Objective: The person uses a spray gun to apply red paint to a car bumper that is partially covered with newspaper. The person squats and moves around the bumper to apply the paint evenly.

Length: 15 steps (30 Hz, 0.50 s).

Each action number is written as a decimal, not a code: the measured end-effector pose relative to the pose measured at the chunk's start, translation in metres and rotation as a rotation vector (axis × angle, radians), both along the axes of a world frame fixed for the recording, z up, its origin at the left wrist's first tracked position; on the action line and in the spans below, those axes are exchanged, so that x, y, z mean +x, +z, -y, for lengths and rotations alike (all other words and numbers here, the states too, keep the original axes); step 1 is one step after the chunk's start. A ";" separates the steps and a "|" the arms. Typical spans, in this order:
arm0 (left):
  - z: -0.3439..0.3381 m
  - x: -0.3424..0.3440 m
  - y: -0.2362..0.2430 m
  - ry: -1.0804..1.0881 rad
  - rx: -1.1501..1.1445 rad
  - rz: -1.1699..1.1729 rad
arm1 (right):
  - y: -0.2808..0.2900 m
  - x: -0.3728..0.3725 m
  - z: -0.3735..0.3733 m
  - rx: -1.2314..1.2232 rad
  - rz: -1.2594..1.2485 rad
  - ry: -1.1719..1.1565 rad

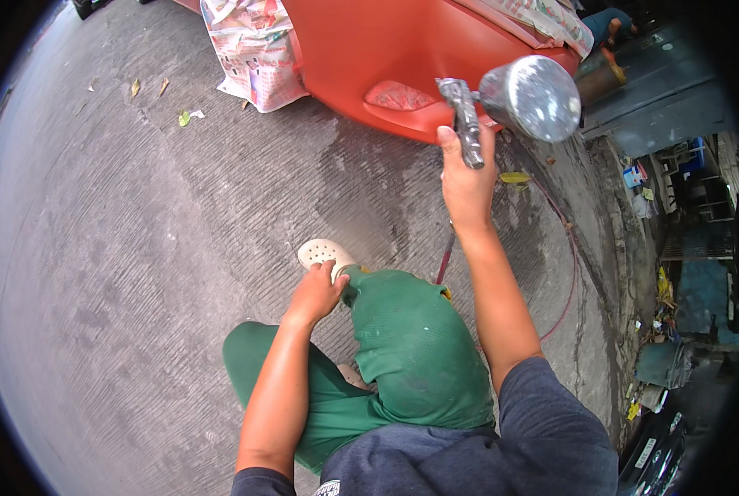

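Dark blue shirt (460, 459) is filling the near edge, with green trousers (419, 347) showing just beyond it, one bent knee toward the left. Left hand (313, 293) is resting low at the trouser cuff, right by a pale, perforated shoe (315, 252); its fingers are bending loosely, and whether they are pinching cloth I cannot tell. Right hand (468, 190) is reaching farther out and wrapping around a metal spray gun (467, 124), thumb lying along the left side, the other fingers mostly hiding behind it. Gun is hanging well above the ground, in front of a red bumper (361, 50), covering part of its right-hand portion from view. Long axis is running near to far, its far end leaning a little left; that end is pointing away from the person, toward the bumper. Silver cup (543, 99) is jutting out on the gun's right, its round end facing back toward the near right. Left of the bumper, printed paper (253, 54) is draping down. Grooved concrete (138, 248) is spreading beneath everything. Thin reddish hose (574, 264) is curving over it at right, a yellow leaf (514, 177) lying near. Far right, another person's arm (611, 51) is showing.
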<state>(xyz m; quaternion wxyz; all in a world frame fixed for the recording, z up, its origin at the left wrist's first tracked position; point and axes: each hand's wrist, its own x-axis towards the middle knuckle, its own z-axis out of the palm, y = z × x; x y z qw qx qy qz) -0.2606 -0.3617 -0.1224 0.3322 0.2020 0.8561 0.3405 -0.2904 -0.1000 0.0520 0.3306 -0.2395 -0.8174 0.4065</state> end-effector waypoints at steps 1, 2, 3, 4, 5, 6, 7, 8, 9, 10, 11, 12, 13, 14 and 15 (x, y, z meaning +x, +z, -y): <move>0.003 -0.001 -0.001 0.003 -0.009 0.003 | 0.009 -0.007 0.010 -0.007 0.076 0.039; 0.004 -0.002 -0.001 0.002 -0.012 0.006 | 0.017 -0.012 0.017 -0.022 0.133 0.072; 0.004 -0.003 -0.001 0.002 -0.017 0.006 | 0.023 -0.017 0.022 -0.036 0.190 0.105; 0.002 -0.003 0.001 0.000 -0.017 0.008 | 0.027 -0.021 0.025 -0.047 0.248 0.135; 0.001 -0.004 0.002 -0.002 -0.018 0.009 | 0.025 -0.026 0.026 -0.064 0.201 0.178; -0.001 -0.004 0.000 -0.015 -0.015 0.002 | 0.028 -0.028 0.025 -0.054 0.218 0.191; -0.001 -0.006 -0.002 -0.022 -0.015 -0.006 | 0.032 -0.031 0.025 -0.047 0.233 0.209; -0.001 -0.006 -0.004 -0.031 -0.016 -0.013 | 0.037 -0.034 0.026 -0.039 0.248 0.228; -0.001 -0.007 -0.005 -0.024 -0.016 -0.018 | 0.044 -0.037 0.026 -0.040 0.259 0.216; -0.002 -0.006 -0.005 -0.020 -0.017 -0.022 | 0.053 -0.039 0.025 -0.040 0.270 0.203; -0.002 -0.007 -0.004 -0.015 -0.017 -0.026 | 0.060 -0.040 0.023 -0.040 0.282 0.190; -0.002 -0.007 -0.005 -0.016 -0.015 -0.032 | 0.067 -0.042 0.020 -0.011 0.235 0.183; -0.003 -0.007 -0.006 -0.019 -0.011 -0.038 | 0.074 -0.043 0.016 0.019 0.187 0.175; -0.003 -0.007 -0.008 -0.021 -0.008 -0.044 | 0.079 -0.045 0.011 0.050 0.139 0.168; -0.004 -0.007 -0.009 -0.030 -0.020 -0.044 | 0.081 -0.048 0.005 0.086 0.073 0.149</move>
